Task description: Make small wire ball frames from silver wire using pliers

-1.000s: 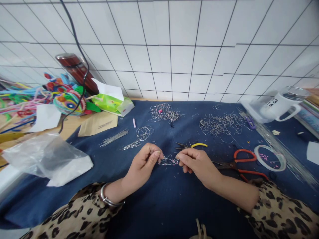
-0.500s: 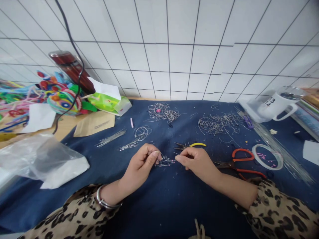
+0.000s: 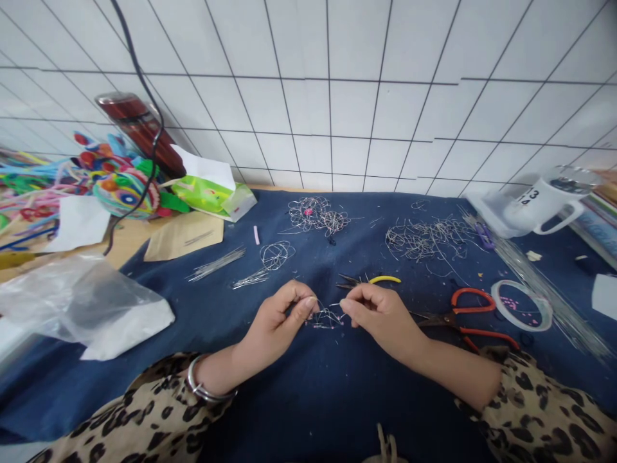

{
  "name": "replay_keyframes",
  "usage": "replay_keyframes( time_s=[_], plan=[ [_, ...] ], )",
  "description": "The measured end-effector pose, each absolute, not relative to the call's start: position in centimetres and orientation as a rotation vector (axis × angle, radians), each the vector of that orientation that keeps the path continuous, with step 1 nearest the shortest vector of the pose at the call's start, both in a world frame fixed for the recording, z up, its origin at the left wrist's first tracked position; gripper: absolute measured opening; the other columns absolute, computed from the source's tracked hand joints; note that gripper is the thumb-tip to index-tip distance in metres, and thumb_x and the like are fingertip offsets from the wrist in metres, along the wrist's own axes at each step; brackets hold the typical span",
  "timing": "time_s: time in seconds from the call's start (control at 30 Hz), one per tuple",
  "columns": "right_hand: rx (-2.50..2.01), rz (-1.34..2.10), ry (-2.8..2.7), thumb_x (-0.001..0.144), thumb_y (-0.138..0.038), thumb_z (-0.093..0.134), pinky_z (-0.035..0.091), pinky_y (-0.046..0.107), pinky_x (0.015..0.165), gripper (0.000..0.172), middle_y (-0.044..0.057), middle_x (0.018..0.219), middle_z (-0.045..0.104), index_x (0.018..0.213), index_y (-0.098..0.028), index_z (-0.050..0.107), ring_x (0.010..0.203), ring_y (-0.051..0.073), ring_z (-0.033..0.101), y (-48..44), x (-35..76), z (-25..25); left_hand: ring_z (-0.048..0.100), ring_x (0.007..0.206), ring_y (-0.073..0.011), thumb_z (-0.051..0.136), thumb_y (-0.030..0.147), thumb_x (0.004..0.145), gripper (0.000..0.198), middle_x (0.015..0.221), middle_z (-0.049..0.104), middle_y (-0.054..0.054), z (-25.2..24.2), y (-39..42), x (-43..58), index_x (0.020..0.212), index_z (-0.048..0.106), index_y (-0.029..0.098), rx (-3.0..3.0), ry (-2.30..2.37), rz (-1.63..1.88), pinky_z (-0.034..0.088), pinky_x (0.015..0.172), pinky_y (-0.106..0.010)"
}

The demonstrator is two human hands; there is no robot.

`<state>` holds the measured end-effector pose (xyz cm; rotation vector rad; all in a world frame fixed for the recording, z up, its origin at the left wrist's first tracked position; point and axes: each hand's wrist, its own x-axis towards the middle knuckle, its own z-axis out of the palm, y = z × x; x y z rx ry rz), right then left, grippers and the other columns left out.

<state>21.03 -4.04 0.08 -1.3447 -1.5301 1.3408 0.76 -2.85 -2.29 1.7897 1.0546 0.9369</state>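
Both my hands pinch a small wire frame with tiny pink beads [image 3: 326, 316] just above the dark blue cloth [image 3: 308, 386]. My left hand [image 3: 278, 325] grips its left end between thumb and forefinger, fingers curled. My right hand [image 3: 380, 314] pinches its right end, fingers closed. Yellow-handled pliers [image 3: 371, 280] lie just beyond my right hand. Red-handled scissors [image 3: 463, 315] lie to the right of my right wrist.
Finished wire pieces [image 3: 315, 217], a round wire piece [image 3: 276, 254], straight wire bundles [image 3: 216, 265] and a heap of wire scraps [image 3: 427, 236] lie on the cloth. A tape roll [image 3: 522, 305], white mug [image 3: 542, 202], plastic bag [image 3: 81, 305], tissue pack [image 3: 209, 193] and colourful pipe cleaners [image 3: 48, 186] surround them.
My hands stay close together on the wire frame, shifting it slightly. The camera view has drifted a little.
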Motion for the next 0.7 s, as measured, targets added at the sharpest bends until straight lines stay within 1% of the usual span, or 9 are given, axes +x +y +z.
replay_keyframes(
  time_s=[0.07,0.2,0.23,0.3,0.37,0.5,0.57,0.67,0.7],
  plan=[
    [-1.352,1.36,-1.541,0.08,-0.032,0.057,0.04,0.022,0.054,0.016,-0.004,0.056,0.055,0.07,-0.019,0.057,0.053,0.009,0.051,-4.2,20.8,0.2,0.052,0.067,-0.0124,0.047,0.021,0.089,0.013,0.075,0.056,-0.002,-2.4,-2.9,0.7,0.083,0.057,0.016,1.829,1.061,0.936,0.041,0.064,-0.025],
    [-1.324,1.558,-1.469,0.085,-0.035,0.05,0.037,0.019,0.044,0.019,-0.005,0.051,0.054,0.077,-0.018,0.054,0.041,0.007,0.048,-4.3,20.7,-0.2,0.052,0.068,-0.0123,0.046,0.02,0.089,0.012,0.075,0.056,-0.002,-2.4,-2.9,0.7,0.084,0.056,0.016,1.858,1.056,0.935,0.042,0.064,-0.025],
    [-1.3,1.599,-1.437,0.086,-0.037,0.048,0.036,0.019,0.041,0.02,-0.004,0.055,0.057,0.079,-0.018,0.053,0.04,0.006,0.048,-4.3,20.6,-0.3,0.052,0.068,-0.0123,0.046,0.02,0.089,0.012,0.076,0.056,-0.002,-2.4,-2.9,0.6,0.084,0.056,0.016,1.862,1.057,0.935,0.042,0.064,-0.025],
    [-1.249,1.64,-1.36,0.087,-0.04,0.045,0.035,0.018,0.039,0.022,-0.001,0.071,0.064,0.082,-0.019,0.05,0.041,0.006,0.051,-4.3,20.6,-0.7,0.052,0.068,-0.0125,0.046,0.021,0.089,0.012,0.076,0.055,-0.002,-2.4,-2.9,0.6,0.084,0.056,0.016,1.875,1.062,0.93,0.042,0.065,-0.025],
    [-1.212,1.653,-1.289,0.088,-0.041,0.044,0.036,0.018,0.038,0.023,0.001,0.082,0.065,0.083,-0.019,0.048,0.045,0.006,0.054,-4.3,20.6,-0.9,0.053,0.069,-0.0129,0.046,0.021,0.089,0.012,0.077,0.056,-0.003,-2.4,-2.9,0.7,0.084,0.056,0.016,1.884,1.066,0.927,0.042,0.066,-0.026],
    [-1.156,1.726,-1.213,0.088,-0.04,0.045,0.037,0.018,0.039,0.023,-0.001,0.071,0.061,0.081,-0.018,0.046,0.044,0.006,0.053,-4.3,20.6,-0.9,0.053,0.069,-0.0135,0.048,0.022,0.088,0.01,0.077,0.057,-0.003,-2.4,-2.9,0.8,0.085,0.056,0.016,1.877,1.063,0.939,0.043,0.066,-0.026],
    [-1.13,1.784,-1.195,0.087,-0.041,0.046,0.037,0.018,0.039,0.023,0.0,0.076,0.062,0.082,-0.019,0.046,0.044,0.006,0.054,-4.3,20.7,-0.8,0.053,0.069,-0.0134,0.049,0.022,0.088,0.01,0.077,0.057,-0.003,-2.4,-2.9,0.8,0.084,0.056,0.016,1.874,1.059,0.951,0.043,0.065,-0.026],
    [-1.101,1.822,-1.181,0.087,-0.043,0.046,0.038,0.018,0.038,0.024,0.003,0.089,0.064,0.085,-0.019,0.045,0.046,0.007,0.057,-4.3,20.8,-0.8,0.052,0.068,-0.0132,0.049,0.021,0.088,0.009,0.077,0.057,-0.004,-2.5,-2.8,0.7,0.085,0.056,0.016,1.876,1.054,0.965,0.043,0.064,-0.026],
    [-1.091,1.82,-1.182,0.087,-0.043,0.046,0.038,0.018,0.039,0.024,0.002,0.089,0.064,0.085,-0.019,0.045,0.047,0.007,0.057,-4.3,20.8,-0.8,0.053,0.068,-0.0133,0.049,0.021,0.088,0.009,0.077,0.058,-0.004,-2.6,-2.8,0.7,0.085,0.056,0.016,1.878,1.057,0.967,0.043,0.063,-0.026]
  ],
)
